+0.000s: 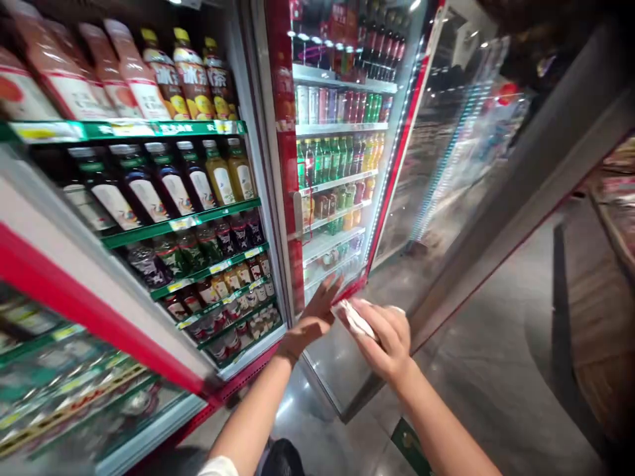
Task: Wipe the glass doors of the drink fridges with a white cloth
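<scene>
A glass cooler door (pixel 342 370) stands swung open in front of me, with a grey metal frame (pixel 520 178) along its right side. My left hand (pixel 317 311) has its fingers stretched out toward the glass; whether it touches the pane I cannot tell. Close beside it, my right hand (pixel 384 334) is closed around a crumpled white cloth (pixel 358 320), held up near the glass. Part of the cloth is hidden inside the fingers.
On the left, an open cooler holds bottled drinks (pixel 173 182) on green-edged shelves (pixel 198 215). Behind the glass appears a lit fridge (pixel 342 178) with cans and bottles. A red strip (pixel 99 317) crosses the lower left. Grey floor (pixel 496 357) lies right, with a green mat (pixel 409 443) below.
</scene>
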{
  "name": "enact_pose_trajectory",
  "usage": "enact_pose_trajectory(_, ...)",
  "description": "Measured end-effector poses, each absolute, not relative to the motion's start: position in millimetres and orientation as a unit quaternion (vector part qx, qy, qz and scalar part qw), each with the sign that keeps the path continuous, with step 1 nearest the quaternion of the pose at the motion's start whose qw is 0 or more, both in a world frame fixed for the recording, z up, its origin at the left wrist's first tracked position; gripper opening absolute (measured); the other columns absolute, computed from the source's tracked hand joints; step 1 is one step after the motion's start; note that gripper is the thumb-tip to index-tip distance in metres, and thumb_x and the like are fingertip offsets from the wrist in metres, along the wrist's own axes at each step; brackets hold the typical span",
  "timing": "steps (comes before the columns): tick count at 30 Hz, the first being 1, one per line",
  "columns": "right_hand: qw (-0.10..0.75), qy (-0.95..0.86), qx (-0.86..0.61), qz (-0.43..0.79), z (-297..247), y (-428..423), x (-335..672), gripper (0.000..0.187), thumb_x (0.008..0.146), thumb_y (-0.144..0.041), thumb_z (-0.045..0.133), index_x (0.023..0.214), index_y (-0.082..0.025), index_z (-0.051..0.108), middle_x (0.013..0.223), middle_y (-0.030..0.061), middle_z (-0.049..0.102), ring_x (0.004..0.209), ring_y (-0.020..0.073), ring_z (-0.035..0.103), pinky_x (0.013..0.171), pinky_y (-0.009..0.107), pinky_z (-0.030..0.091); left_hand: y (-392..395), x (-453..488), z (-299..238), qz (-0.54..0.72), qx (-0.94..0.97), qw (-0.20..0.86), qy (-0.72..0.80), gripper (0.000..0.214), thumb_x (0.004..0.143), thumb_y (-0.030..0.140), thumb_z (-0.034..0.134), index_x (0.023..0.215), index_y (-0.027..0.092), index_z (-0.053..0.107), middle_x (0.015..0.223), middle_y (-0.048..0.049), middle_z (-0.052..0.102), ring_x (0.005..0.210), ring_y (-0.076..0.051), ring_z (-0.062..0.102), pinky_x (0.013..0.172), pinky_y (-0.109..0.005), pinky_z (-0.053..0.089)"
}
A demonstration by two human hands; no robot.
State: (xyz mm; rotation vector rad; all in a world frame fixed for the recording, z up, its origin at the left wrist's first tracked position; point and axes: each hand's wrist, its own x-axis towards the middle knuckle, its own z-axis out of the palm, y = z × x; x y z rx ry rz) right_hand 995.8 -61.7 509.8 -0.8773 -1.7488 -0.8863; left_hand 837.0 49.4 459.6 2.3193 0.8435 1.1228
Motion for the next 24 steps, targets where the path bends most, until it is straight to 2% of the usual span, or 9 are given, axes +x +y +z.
enact_pose_trajectory(2,0.522,-0.675,-0.338,-0.397,523,-90,1008,0.051,0.090,-0.025,0.067,0.137,-0.044,0.060,0.131,0.0027,0.071,0.100,0.0247,0.071,0.081,0.041,0.059,16,832,476,0.389,0.845,0.213,0.300,0.067,0.096,0.027,0.061,0.158,0.038,0.038,0.165,-0.0025,0.039,0.152,-0.025,0.039,0.120,-0.045,0.045)
enact_pose_trajectory(5,0.647,-0.510,-0.409,-0.391,551,-100,1027,0.044,0.092,-0.029,0.065,0.135,-0.039,0.064,0.127,0.0072,0.068,0.112,0.0306,0.066,0.097,0.053,0.054,-17,823,505,0.384,0.851,0.234,0.271,0.066,0.100,0.026,0.053,0.161,0.037,0.031,0.167,-0.0026,0.034,0.154,-0.022,0.034,0.124,-0.042,0.040)
enact_pose_trajectory(7,0.723,-0.445,-0.446,-0.284,568,-92,1029,0.040,0.097,-0.036,0.060,0.137,-0.032,0.062,0.128,0.0094,0.064,0.123,0.0327,0.061,0.108,0.057,0.047,-32,818,522,0.418,0.838,0.236,0.259,0.063,0.102,0.026,0.049,0.161,0.037,0.031,0.166,-0.0023,0.037,0.153,-0.020,0.036,0.125,-0.041,0.038)
enact_pose_trajectory(9,0.749,-0.473,-0.453,-0.101,578,-81,1018,0.040,0.102,-0.045,0.050,0.135,-0.027,0.062,0.125,0.0094,0.066,0.120,0.0301,0.062,0.107,0.053,0.049,-44,813,535,0.458,0.819,0.228,0.259,0.060,0.102,0.027,0.048,0.160,0.036,0.033,0.163,-0.0027,0.043,0.151,-0.020,0.039,0.123,-0.039,0.040)
enact_pose_trajectory(13,0.696,-0.555,-0.400,0.217,574,-74,970,0.044,0.105,-0.054,0.035,0.119,-0.025,0.066,0.104,0.0054,0.073,0.097,0.0250,0.069,0.086,0.041,0.058,-72,794,548,0.540,0.751,0.193,0.327,0.042,0.105,0.028,0.039,0.143,0.029,0.056,0.143,-0.0066,0.062,0.134,-0.019,0.057,0.112,-0.036,0.050)
enact_pose_trajectory(16,0.674,-0.574,-0.361,0.293,570,-79,926,0.043,0.103,-0.059,0.037,0.103,-0.026,0.066,0.093,0.0033,0.071,0.087,0.0226,0.067,0.079,0.036,0.057,-92,766,553,0.595,0.678,0.142,0.407,0.038,0.107,0.038,0.036,0.109,0.023,0.071,0.111,-0.0078,0.072,0.108,-0.019,0.067,0.098,-0.034,0.055)
enact_pose_trajectory(19,0.636,-0.625,-0.299,0.339,575,-79,883,0.040,0.100,-0.063,0.044,0.097,-0.027,0.063,0.088,0.0017,0.066,0.081,0.0204,0.063,0.077,0.032,0.054,-104,728,559,0.621,0.593,0.088,0.505,0.047,0.104,0.053,0.038,0.088,0.021,0.067,0.089,-0.0065,0.071,0.088,-0.019,0.067,0.084,-0.032,0.056)
enact_pose_trajectory(22,0.564,-0.682,-0.221,0.410,585,-66,839,0.039,0.099,-0.063,0.047,0.099,-0.027,0.062,0.090,0.0010,0.065,0.081,0.0192,0.061,0.076,0.031,0.053,-109,686,564,0.621,0.530,0.091,0.570,0.053,0.103,0.059,0.036,0.088,0.019,0.067,0.084,-0.0062,0.071,0.081,-0.018,0.067,0.077,-0.031,0.056)
enact_pose_trajectory(24,0.515,-0.713,-0.178,0.441,591,-53,809,0.039,0.099,-0.063,0.048,0.100,-0.026,0.062,0.091,0.0008,0.065,0.082,0.0186,0.060,0.076,0.030,0.051,-111,659,563,0.629,0.509,0.086,0.581,0.048,0.103,0.056,0.041,0.102,0.018,0.070,0.100,-0.0091,0.074,0.092,-0.020,0.070,0.084,-0.032,0.058)
